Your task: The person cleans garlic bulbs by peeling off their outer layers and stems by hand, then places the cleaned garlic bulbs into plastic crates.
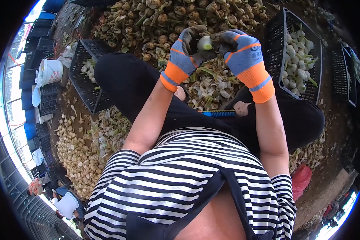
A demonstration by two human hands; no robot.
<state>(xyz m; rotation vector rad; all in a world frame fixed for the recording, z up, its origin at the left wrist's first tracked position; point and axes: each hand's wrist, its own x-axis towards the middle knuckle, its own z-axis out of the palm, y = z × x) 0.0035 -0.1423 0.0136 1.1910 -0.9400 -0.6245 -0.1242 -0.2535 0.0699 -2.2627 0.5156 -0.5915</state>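
A white, skinned garlic bulb (205,43) with a greenish end is held up in front of me, between my hands. My left hand (188,48), in a grey-blue and orange work glove with dark palm, curls its fingers around the bulb's left side. My right hand (240,48), gloved alike, is closed with its fingertips pinched at the bulb's right edge. Whether those fingers also grip a bit of skin is hidden. Beyond both hands lies a heap of brown, unpeeled bulbs (164,18); below them are loose peelings (212,90).
A black crate (320,52) at right holds peeled white bulbs (298,60). Another black crate (84,80) stands by my left knee. Farther left are a white bucket (52,72) and a mound of pale trimmings (76,156). A person (68,204) is at lower left.
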